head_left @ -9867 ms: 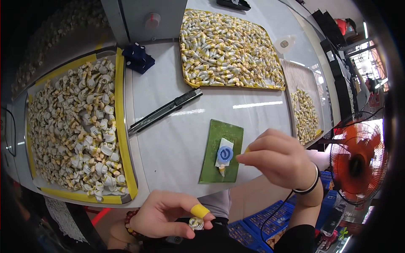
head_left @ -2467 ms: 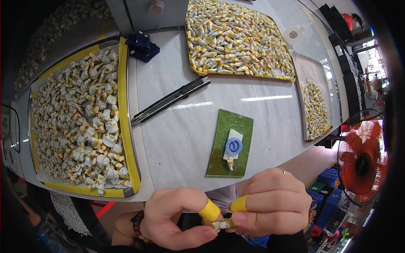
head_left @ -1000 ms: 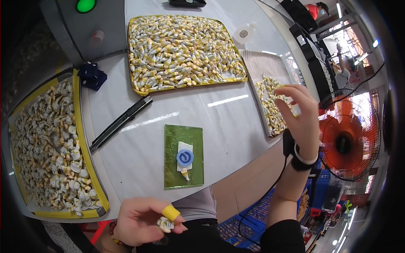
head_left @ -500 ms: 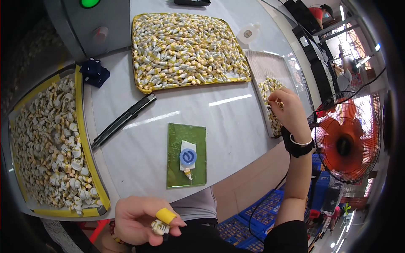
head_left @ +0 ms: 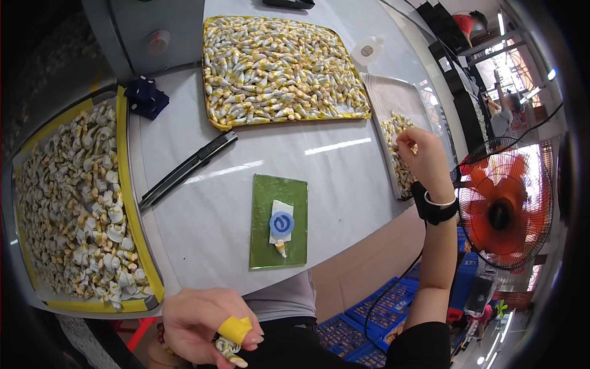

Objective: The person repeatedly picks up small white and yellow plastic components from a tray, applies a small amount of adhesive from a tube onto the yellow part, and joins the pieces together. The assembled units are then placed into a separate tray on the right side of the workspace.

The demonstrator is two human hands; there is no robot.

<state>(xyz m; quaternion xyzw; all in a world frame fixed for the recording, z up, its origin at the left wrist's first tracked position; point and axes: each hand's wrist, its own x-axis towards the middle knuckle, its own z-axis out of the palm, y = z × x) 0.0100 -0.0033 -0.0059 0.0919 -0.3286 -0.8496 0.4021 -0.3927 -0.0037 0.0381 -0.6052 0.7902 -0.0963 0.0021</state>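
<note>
My left hand (head_left: 209, 323), with yellow tape round one finger, is closed low in front of me. Between its thumb and fingers is a small white-and-yellow painted piece (head_left: 228, 350). Over the narrow tray (head_left: 393, 92) at the right, my right hand (head_left: 424, 157) has its fingertips pinched together just above small white-and-yellow pieces (head_left: 399, 123). Whether a piece is in that pinch is too small to tell. On the table between my hands lies a green mat (head_left: 264, 209) with a white pad, a round blue object (head_left: 282, 224) and one small cone-shaped piece (head_left: 281, 248).
A large yellow-edged tray (head_left: 289, 123) heaped with cone-shaped pieces stands at the back. Another yellow-edged tray (head_left: 144, 258) of rounder white pieces is at the left. A black bar (head_left: 187, 169), dark blue cloth (head_left: 146, 98), white bottle (head_left: 367, 50) and orange fan (head_left: 501, 212) are around.
The view has shifted slightly, so the table things sit a little further right. The piece in my left hand has turned and sits lower. My right hand stays over the narrow tray.
</note>
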